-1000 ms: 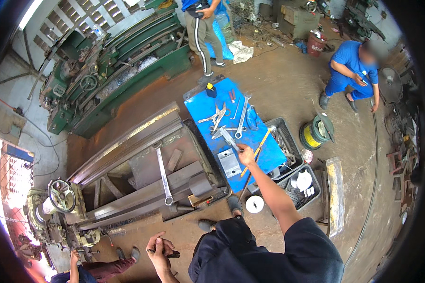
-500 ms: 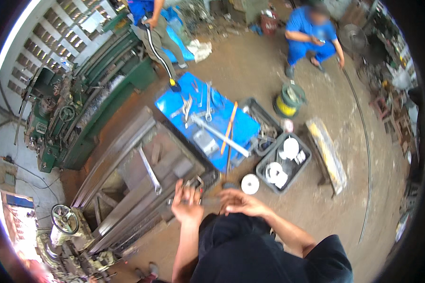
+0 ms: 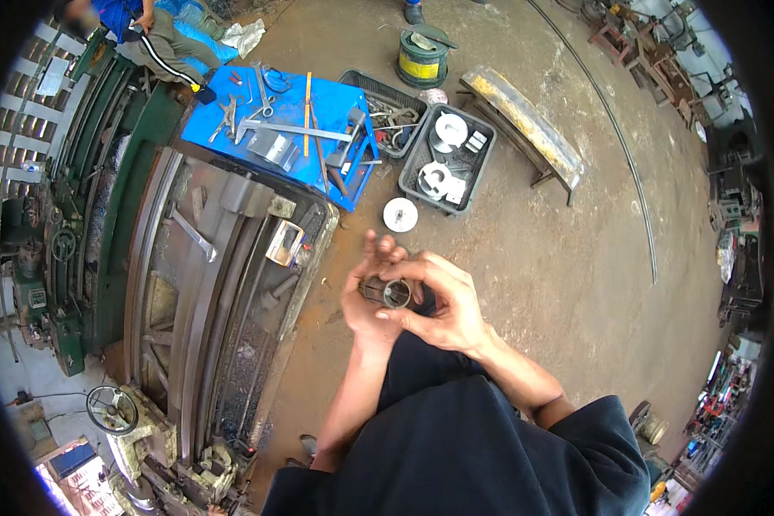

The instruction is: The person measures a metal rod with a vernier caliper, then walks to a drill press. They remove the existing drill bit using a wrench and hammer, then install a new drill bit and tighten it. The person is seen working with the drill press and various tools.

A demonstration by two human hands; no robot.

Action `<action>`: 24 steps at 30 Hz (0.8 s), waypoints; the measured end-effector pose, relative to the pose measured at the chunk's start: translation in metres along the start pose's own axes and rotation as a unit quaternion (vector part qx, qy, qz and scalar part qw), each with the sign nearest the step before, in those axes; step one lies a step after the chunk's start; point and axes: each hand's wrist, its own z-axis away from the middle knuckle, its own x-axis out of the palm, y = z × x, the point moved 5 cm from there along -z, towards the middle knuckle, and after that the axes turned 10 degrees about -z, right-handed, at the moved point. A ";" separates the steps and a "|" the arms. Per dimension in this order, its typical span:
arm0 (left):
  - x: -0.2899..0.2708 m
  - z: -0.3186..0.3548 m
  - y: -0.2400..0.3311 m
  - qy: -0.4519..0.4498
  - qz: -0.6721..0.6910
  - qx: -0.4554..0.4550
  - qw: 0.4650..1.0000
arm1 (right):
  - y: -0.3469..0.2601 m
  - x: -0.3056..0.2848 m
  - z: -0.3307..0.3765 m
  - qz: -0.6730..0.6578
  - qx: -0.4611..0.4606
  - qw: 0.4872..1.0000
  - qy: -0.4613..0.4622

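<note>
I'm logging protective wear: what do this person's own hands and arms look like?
The left hand and right hand are gloveless, with no watch or ring discernible. The forearms are bare; the right sleeve is dark, loose and short.

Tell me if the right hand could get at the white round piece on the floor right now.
Probably not straight away: the right hand is holding a hollow metal cylinder with the left hand. Once freed, its way to the white round piece looks clear.

Sleeve (image 3: 376, 291) between hands (image 3: 365, 315) (image 3: 451, 305); caliper (image 3: 291, 130) on table (image 3: 335, 99), apparently across block (image 3: 273, 149).
</note>
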 end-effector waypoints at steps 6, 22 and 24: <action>0.006 0.028 -0.072 -0.055 0.033 -0.088 0.994 | -0.030 -0.030 0.058 0.012 -0.109 0.993 0.036; 0.117 0.055 -0.390 -0.330 -0.498 -0.109 0.795 | 0.001 -0.316 0.325 -0.417 -0.041 0.804 0.422; 0.121 0.066 -0.453 -0.379 -0.549 -0.128 0.734 | -0.003 -0.357 0.370 -0.442 -0.086 0.772 0.448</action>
